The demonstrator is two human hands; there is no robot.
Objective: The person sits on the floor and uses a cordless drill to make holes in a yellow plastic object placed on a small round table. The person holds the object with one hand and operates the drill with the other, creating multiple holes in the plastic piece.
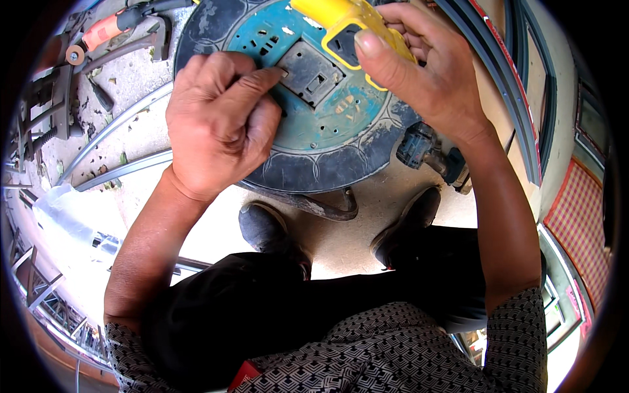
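Two hands are seen from the head view over a round cable reel (314, 131) on the concrete floor. A yellow plug block (347, 29) is clamped in the right hand (419, 72). The left hand (219, 124) is curled shut, fingertips (275, 73) pressed on the reel's grey socket plate (313, 73).

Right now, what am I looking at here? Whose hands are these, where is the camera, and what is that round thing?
The camera sits on a person's head and looks down, so the picture bends at its rim. The two bare hands are that person's own. The round thing is a worn blue-green cable reel with sockets, standing on the pale ground before two dark shoes. The left hand pinches at the grey socket plate in its middle. The right hand holds a yellow plug block. A cordless drill lies beside the reel.
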